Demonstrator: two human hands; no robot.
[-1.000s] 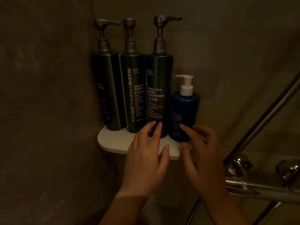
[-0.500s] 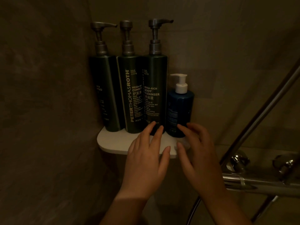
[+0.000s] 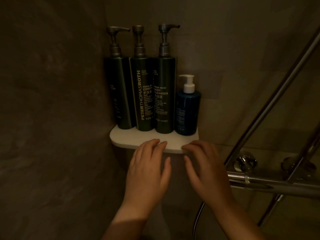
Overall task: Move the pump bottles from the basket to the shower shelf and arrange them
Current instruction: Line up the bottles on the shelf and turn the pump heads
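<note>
Four pump bottles are standing upright in a row on the white corner shelf [image 3: 126, 138], pressed back toward the tiled wall [image 3: 52, 101]. From the left: a shampoo bottle [image 3: 119, 94] tucked into the corner, a conditioner bottle [image 3: 142, 94] and a body cleanser bottle [image 3: 164, 94] — all three tall, dark green, with grey pump heads and sitting flush against each other. The conditioner's nozzle is pointing toward the camera, while the other two are pointing right. At the right end a shorter blue bottle [image 3: 187, 113] with a white pump is standing just beside the cleanser, near the shelf's right edge. No basket is showing in the view.

Both hands are hanging in front of the shelf, palms facing away, fingers spread loosely and holding nothing. The left hand [image 3: 149, 172] is overlapping the shelf's front edge with its fingertips, below the conditioner and cleanser; whether they are touching the shelf cannot be told. The right hand [image 3: 206, 168] is reaching to the shelf's right front corner, its index fingertip at the rim — contact is likewise unclear. Neither hand is touching a bottle.

To the right, a chrome shower mixer [image 3: 259, 181] and slanting rail [image 3: 270, 103] are catching dim light, with a hose [image 3: 197, 219] curving below.
</note>
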